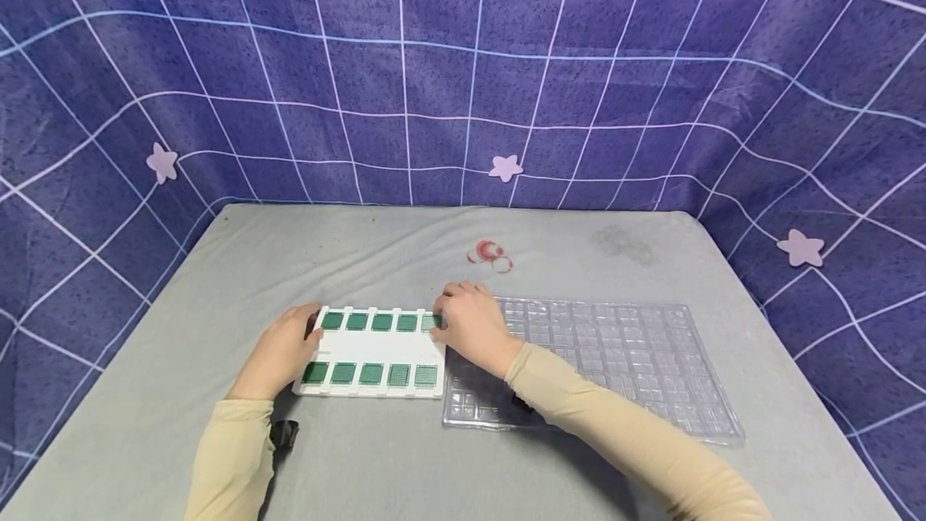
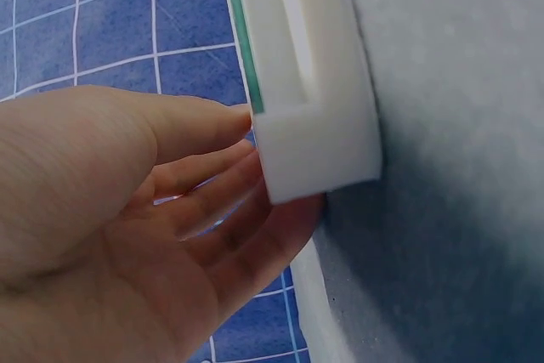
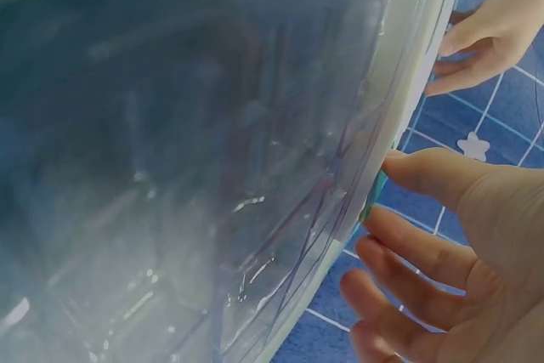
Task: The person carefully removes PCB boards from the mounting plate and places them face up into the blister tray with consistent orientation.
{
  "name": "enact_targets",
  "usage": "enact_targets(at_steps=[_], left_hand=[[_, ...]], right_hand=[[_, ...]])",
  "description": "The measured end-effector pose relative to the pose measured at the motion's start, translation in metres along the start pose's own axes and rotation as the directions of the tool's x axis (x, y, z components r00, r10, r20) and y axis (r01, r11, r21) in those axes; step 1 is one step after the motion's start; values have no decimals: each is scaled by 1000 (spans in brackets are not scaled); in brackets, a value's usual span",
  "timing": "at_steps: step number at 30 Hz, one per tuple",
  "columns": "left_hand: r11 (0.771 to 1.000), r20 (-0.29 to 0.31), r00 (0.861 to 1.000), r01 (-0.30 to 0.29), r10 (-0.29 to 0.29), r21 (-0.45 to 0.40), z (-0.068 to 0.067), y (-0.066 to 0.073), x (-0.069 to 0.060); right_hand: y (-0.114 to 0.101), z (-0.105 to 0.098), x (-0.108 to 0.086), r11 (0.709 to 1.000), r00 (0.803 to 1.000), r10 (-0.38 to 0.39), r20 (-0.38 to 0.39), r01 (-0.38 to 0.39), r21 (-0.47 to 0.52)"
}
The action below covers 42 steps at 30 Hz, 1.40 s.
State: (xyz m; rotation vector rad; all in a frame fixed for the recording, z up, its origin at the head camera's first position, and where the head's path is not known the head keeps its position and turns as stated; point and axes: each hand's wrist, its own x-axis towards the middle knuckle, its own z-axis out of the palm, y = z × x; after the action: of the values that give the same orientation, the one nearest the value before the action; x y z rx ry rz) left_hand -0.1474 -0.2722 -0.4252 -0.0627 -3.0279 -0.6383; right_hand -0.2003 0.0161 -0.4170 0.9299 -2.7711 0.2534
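Observation:
A white tray (image 1: pixel 376 344) lies flat on the cloth, with several green square pieces (image 1: pixel 372 374) in two rows along its long edges. At its left end my left hand (image 1: pixel 278 350) grips the side; in the left wrist view the thumb of the left hand (image 2: pixel 144 201) touches the tray (image 2: pixel 319 142) and the other fingers curl behind. My right hand (image 1: pixel 477 328) holds the far right corner, thumb and forefinger on the edge, partly covering a green piece there. The right wrist view shows the right hand (image 3: pixel 459 252) beside a bit of green, its other fingers loosely bent.
Right of the white tray, a clear plastic tray (image 1: pixel 615 344) with many small compartments lies under my right forearm. Red ring marks (image 1: pixel 490 254) show on the grey cloth (image 1: pixel 347 239). A blue gridded curtain with stars surrounds the table at the back and sides.

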Motion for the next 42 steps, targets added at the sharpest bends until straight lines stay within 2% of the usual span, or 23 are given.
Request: enact_targets(at_steps=[10, 17, 24, 33, 42], left_hand=[[1000, 6, 1000, -2, 2, 11, 0, 0, 0], [1000, 21, 1000, -16, 16, 21, 0, -2, 1], [1000, 16, 1000, -25, 24, 13, -1, -1, 1], [999, 6, 999, -35, 35, 20, 1, -3, 0], [999, -6, 999, -46, 46, 18, 1, -3, -1]], right_hand=[[1, 1, 2, 996, 1000, -26, 4, 26, -86], [7, -3, 2, 997, 999, -32, 11, 33, -66], [17, -13, 0, 999, 999, -32, -31, 31, -25], [36, -21, 0, 999, 998, -28, -61, 26, -24], [52, -18, -1, 999, 1000, 19, -22, -19, -28]])
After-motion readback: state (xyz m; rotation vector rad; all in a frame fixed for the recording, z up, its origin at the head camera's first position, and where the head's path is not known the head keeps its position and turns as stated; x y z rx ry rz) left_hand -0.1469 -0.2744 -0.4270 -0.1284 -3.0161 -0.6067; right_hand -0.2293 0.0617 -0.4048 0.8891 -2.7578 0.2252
